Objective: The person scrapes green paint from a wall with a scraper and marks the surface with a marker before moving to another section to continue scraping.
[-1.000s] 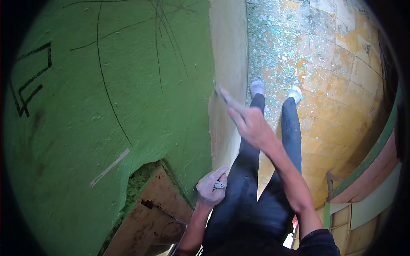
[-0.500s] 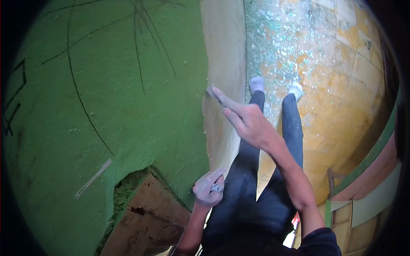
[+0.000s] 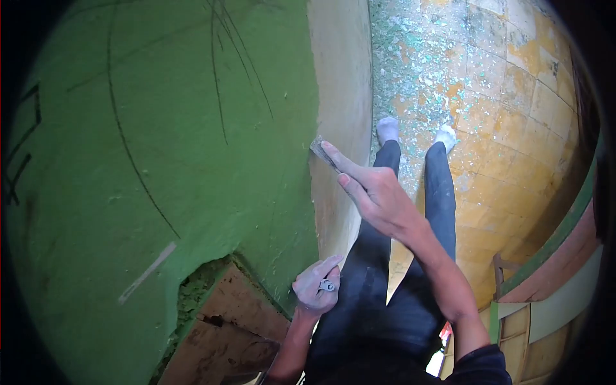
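Observation:
My right hand (image 3: 385,199) is closed round a flat metal scraper (image 3: 323,153), index finger stretched along it. The blade's tip is at the ragged border between green paint and the bare pale strip of wall (image 3: 340,96). Lower down, my left hand (image 3: 316,286), dusted white, is closed beside my thigh, near the wall. A small grey rod-like thing with a round end (image 3: 327,285) pokes out of this fist; its kind cannot be made out.
Dark pencil-like lines mark the green wall (image 3: 192,167). A broken-edged opening with a brown wooden board (image 3: 231,308) lies at the lower left. Paint flakes (image 3: 423,70) litter the yellowish tiled floor (image 3: 494,186) around my socked feet (image 3: 388,130). A curved pink and green edge (image 3: 558,256) runs at right.
The scraper has turned a little, so more of its blade face shows, and my right hand sits slightly lower. The wall has shifted slightly right in view. My left hand keeps its grip.

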The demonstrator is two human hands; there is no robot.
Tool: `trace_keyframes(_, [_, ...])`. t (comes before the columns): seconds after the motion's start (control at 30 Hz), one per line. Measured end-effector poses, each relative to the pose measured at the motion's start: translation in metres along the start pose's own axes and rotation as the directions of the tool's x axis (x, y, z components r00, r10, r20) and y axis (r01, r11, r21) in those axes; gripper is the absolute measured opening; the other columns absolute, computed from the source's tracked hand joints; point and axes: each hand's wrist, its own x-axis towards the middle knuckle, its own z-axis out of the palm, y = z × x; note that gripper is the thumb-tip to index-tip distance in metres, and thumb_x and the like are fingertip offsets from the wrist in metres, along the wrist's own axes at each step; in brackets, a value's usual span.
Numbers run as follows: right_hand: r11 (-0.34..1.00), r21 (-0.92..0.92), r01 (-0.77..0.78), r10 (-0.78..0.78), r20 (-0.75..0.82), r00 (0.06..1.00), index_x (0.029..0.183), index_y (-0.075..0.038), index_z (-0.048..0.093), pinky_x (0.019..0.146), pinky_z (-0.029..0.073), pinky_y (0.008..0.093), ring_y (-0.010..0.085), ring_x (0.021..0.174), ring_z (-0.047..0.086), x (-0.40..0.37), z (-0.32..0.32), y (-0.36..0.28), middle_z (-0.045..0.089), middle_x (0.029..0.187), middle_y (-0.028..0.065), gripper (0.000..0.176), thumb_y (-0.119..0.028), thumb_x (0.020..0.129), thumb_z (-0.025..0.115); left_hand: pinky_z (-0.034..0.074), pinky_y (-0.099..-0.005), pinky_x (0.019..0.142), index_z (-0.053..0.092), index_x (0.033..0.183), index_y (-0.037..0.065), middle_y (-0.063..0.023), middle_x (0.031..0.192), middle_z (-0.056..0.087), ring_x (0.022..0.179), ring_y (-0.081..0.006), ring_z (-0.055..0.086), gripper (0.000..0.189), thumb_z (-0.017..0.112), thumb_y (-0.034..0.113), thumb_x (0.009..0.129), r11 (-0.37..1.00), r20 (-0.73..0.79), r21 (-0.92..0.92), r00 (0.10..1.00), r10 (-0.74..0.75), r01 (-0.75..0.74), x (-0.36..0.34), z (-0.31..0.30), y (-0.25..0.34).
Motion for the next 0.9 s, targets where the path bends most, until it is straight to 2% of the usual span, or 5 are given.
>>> trace_keyframes(0.1, [0.992, 0.090, 0.093, -0.084, -0.096, 0.992, 0.153, -0.012, 0.043, 0.073, 0.049, 0.0372, 0.0337, 0.063, 0.057, -0.011, 0.026, 0.007, 0.060, 0.081, 0.0265, 0.053, -0.014, 0.100, 0.050, 0.048, -0.0251, 0.053, 0.073, 0.107, -0.004, -0.0102, 0.075, 0.071, 0.056, -0.0121, 0.062, 0.022, 0.063, -0.007, 0.087, 0.992, -0.020, 0.079, 0.995, 0.101, -0.099, 0.005, -0.005, 0.003])
trace_keyframes(0.27, [0.997, 0.022, -0.071, 0.070, 0.027, 0.997, 0.153, -0.008, 0.042, 0.083, 0.050, 0.0326, 0.0299, 0.073, 0.061, -0.004, 0.008, -0.011, 0.066, 0.101, 0.0262, 0.053, -0.013, 0.101, 0.049, 0.049, -0.0258, 0.054, 0.074, 0.106, -0.002, -0.0107, 0.076, 0.071, 0.056, -0.0134, 0.062, 0.021, 0.065, -0.005, 0.087, 0.997, -0.051, 0.042, 0.996, 0.073, -0.071, 0.005, 0.002, 0.001])
trace_keyframes(0.57, [0.960, 0.046, 0.276, -0.257, -0.249, 0.934, 0.152, -0.012, 0.043, 0.071, 0.049, 0.0463, 0.0465, 0.074, 0.062, 0.007, 0.032, 0.011, 0.061, 0.081, 0.0293, 0.052, -0.014, 0.101, 0.048, 0.049, -0.0254, 0.054, 0.073, 0.108, -0.003, -0.0096, 0.074, 0.070, 0.057, -0.0119, 0.062, 0.022, 0.064, -0.006, 0.088, 0.991, -0.048, 0.072, 0.992, 0.120, -0.117, 0.007, -0.006, 0.000])
trace_keyframes(0.8, [0.989, 0.029, -0.148, 0.145, 0.080, 0.986, 0.152, -0.009, 0.043, 0.092, 0.051, 0.0349, 0.0394, 0.097, 0.068, -0.004, 0.007, -0.017, 0.064, 0.128, 0.0249, 0.051, -0.017, 0.102, 0.047, 0.050, -0.0252, 0.055, 0.072, 0.108, -0.005, -0.0091, 0.071, 0.068, 0.057, -0.0120, 0.063, 0.023, 0.062, -0.008, 0.088, 0.993, -0.066, 0.040, 0.992, 0.109, -0.107, 0.004, 0.003, -0.005])
trace_keyframes(0.9, [0.974, 0.005, 0.229, -0.223, -0.203, 0.953, 0.152, -0.010, 0.044, 0.080, 0.049, 0.0430, 0.0442, 0.084, 0.064, -0.010, 0.042, 0.012, 0.061, 0.100, 0.0285, 0.050, -0.016, 0.102, 0.048, 0.050, -0.0250, 0.056, 0.073, 0.108, -0.004, -0.0094, 0.072, 0.069, 0.058, -0.0122, 0.063, 0.023, 0.063, -0.008, 0.087, 0.993, -0.079, 0.036, 0.990, 0.116, -0.114, 0.000, -0.003, -0.002])
